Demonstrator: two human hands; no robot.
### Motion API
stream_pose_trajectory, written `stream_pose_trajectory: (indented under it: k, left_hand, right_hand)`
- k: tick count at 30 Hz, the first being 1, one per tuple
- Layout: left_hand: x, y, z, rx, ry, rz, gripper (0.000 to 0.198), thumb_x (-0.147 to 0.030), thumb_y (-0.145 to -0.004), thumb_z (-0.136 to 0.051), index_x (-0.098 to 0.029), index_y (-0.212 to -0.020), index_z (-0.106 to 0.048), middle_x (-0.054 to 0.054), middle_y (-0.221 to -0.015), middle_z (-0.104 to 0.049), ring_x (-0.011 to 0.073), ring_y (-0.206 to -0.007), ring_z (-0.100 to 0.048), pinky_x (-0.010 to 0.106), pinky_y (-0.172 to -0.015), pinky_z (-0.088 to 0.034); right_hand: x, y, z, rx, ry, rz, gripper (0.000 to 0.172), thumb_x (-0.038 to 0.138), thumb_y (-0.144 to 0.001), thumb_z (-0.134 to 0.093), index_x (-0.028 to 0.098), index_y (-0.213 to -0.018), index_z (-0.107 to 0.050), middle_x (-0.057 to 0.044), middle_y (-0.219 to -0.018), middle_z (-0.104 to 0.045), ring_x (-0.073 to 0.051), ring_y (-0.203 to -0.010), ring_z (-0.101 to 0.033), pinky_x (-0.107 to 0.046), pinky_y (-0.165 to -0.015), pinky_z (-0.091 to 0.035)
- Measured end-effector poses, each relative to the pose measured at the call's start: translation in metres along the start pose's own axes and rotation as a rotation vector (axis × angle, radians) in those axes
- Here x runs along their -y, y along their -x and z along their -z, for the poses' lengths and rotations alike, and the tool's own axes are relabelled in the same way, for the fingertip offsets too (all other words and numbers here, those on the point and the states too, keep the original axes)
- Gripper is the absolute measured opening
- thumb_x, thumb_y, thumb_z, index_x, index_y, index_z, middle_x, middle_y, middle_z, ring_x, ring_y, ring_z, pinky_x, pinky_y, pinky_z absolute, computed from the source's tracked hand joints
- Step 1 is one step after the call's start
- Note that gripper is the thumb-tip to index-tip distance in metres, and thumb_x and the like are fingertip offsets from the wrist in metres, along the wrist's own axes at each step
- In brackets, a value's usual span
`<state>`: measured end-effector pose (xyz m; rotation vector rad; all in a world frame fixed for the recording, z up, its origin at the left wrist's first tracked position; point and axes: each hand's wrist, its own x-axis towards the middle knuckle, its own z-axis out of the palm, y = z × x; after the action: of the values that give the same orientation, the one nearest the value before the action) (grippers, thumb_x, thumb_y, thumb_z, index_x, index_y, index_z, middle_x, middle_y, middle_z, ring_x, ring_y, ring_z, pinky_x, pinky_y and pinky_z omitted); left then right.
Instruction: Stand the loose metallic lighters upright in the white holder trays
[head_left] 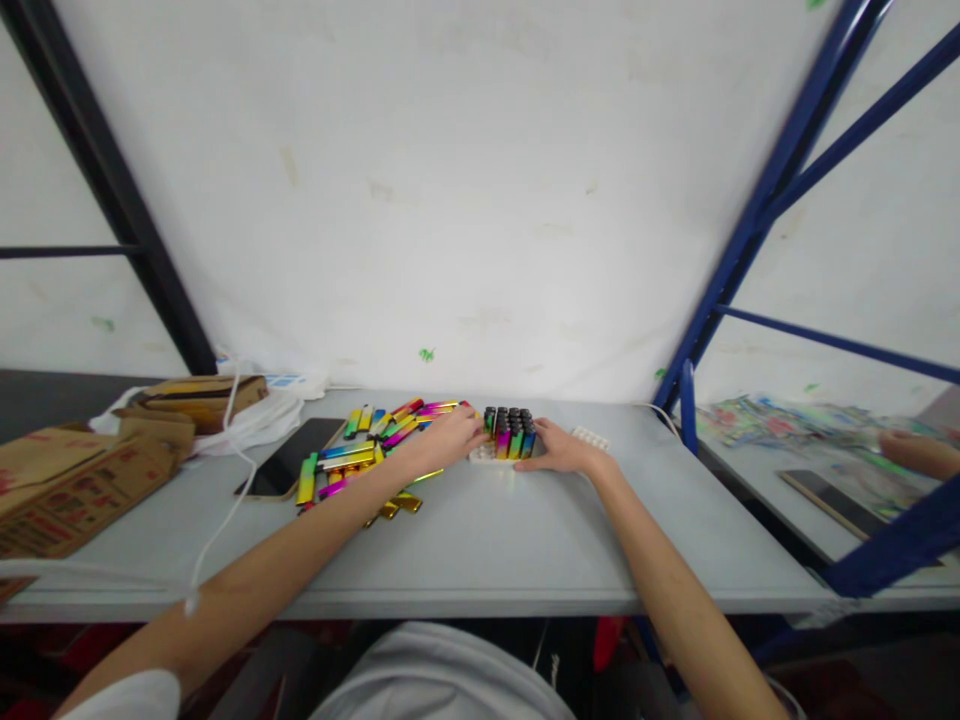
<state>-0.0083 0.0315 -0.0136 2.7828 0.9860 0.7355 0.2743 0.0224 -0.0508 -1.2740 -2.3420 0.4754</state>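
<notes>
Several shiny rainbow-coloured tubes with black tops (510, 430) stand upright, close together, in a white holed tray (487, 457). My left hand (452, 437) is at the tray's left side, fingers curled near the standing tubes; whatever is between its fingertips is too small to make out. On the other side my right hand (559, 447) grips the tray's right end, thumb along the front edge and fingers by the tubes. Left of the tray, partly under my left forearm, lies a loose heap of metallic gold, green, pink and blue tubes (349, 452).
Another white holed tray (591, 438) lies behind my right hand. To the left are a dark phone-like slab (296, 460), a white cable (232, 440) and cardboard boxes (97, 475). A blue metal frame (739, 240) borders the table's right; beyond it another person's hand (919, 452) shows.
</notes>
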Motion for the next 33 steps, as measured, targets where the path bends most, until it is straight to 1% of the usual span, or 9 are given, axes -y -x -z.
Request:
stream_pose_trajectory:
  k: [4,6,8,11,14,19,24,29,33]
  left_hand:
    - [0.014,0.008,0.035,0.054,-0.135,0.1,0.035,-0.044,-0.098,-0.05,-0.02,-0.094,-0.075,0.012,-0.097,-0.073,0.0261,-0.092,-0.068,0.034,-0.087,-0.049]
    - [0.034,0.014,0.054,0.11,-0.237,0.249,0.036,-0.042,-0.096,-0.051,-0.018,-0.1,-0.077,0.014,-0.096,-0.075,0.0285,-0.09,-0.069,0.035,-0.084,-0.05]
    - [0.059,0.02,0.07,0.152,-0.345,0.413,0.037,-0.04,-0.094,-0.052,-0.017,-0.107,-0.078,0.016,-0.105,-0.076,0.0305,-0.098,-0.07,0.035,-0.085,-0.05]
    - [0.093,0.031,0.082,0.173,-0.405,0.605,0.042,-0.047,-0.089,-0.06,-0.016,-0.11,-0.079,0.018,-0.114,-0.076,0.0323,-0.108,-0.069,0.034,-0.088,-0.05]
    - [0.109,0.041,0.08,0.248,-0.329,0.588,0.037,-0.047,-0.085,-0.063,-0.018,-0.102,-0.08,0.016,-0.105,-0.079,0.0319,-0.1,-0.072,0.033,-0.084,-0.051]
    - [0.106,0.044,0.069,0.189,-0.372,0.55,0.042,-0.044,-0.092,-0.052,-0.017,-0.108,-0.078,0.018,-0.113,-0.076,0.0345,-0.104,-0.07,0.037,-0.083,-0.052]
    - [0.102,0.025,0.068,0.148,-0.408,0.561,0.051,-0.052,-0.093,-0.052,-0.014,-0.116,-0.076,0.021,-0.117,-0.074,0.0363,-0.109,-0.069,0.039,-0.089,-0.052]
    - [0.104,0.0,0.059,0.159,-0.425,0.555,0.046,-0.042,-0.091,-0.055,-0.011,-0.118,-0.075,0.024,-0.125,-0.07,0.0387,-0.117,-0.065,0.044,-0.094,-0.052]
    - [0.106,-0.015,0.042,0.17,-0.367,0.459,0.043,-0.034,-0.09,-0.054,-0.014,-0.123,-0.074,0.022,-0.135,-0.066,0.0368,-0.127,-0.059,0.046,-0.101,-0.048]
  right_hand:
    - [0.0,0.0,0.001,0.005,-0.015,-0.016,0.088,0.063,-0.068,-0.086,0.015,-0.137,-0.062,-0.017,-0.135,-0.062,-0.036,-0.125,-0.059,-0.051,-0.114,-0.044]
    - [0.001,0.0,0.002,0.008,-0.016,-0.028,0.089,0.065,-0.067,-0.086,0.014,-0.138,-0.062,-0.018,-0.136,-0.061,-0.036,-0.125,-0.059,-0.052,-0.114,-0.044]
    - [0.002,0.001,0.002,0.018,-0.008,-0.035,0.091,0.066,-0.068,-0.084,0.013,-0.138,-0.061,-0.019,-0.136,-0.06,-0.036,-0.126,-0.059,-0.051,-0.115,-0.043]
    - [0.002,0.001,0.002,0.029,-0.003,-0.031,0.088,0.066,-0.069,-0.084,0.013,-0.136,-0.062,-0.018,-0.135,-0.06,-0.036,-0.125,-0.059,-0.051,-0.114,-0.044]
    - [0.001,0.001,0.002,0.03,-0.005,-0.031,0.083,0.064,-0.069,-0.085,0.015,-0.133,-0.064,-0.017,-0.133,-0.061,-0.035,-0.122,-0.059,-0.051,-0.112,-0.045]
    - [0.002,0.001,0.003,0.038,0.006,-0.04,0.083,0.063,-0.071,-0.084,0.015,-0.134,-0.062,-0.018,-0.137,-0.059,-0.035,-0.127,-0.057,-0.052,-0.115,-0.043]
    - [0.003,0.001,0.004,0.036,0.003,-0.047,0.082,0.064,-0.07,-0.084,0.015,-0.133,-0.063,-0.017,-0.135,-0.06,-0.035,-0.125,-0.058,-0.051,-0.114,-0.044]
    - [0.006,0.001,0.005,0.047,0.019,-0.033,0.084,0.064,-0.071,-0.084,0.013,-0.134,-0.062,-0.019,-0.137,-0.058,-0.035,-0.127,-0.057,-0.049,-0.115,-0.043]
    - [0.004,0.0,0.004,0.041,0.006,-0.036,0.083,0.063,-0.071,-0.085,0.014,-0.134,-0.063,-0.018,-0.135,-0.06,-0.035,-0.126,-0.058,-0.049,-0.114,-0.044]
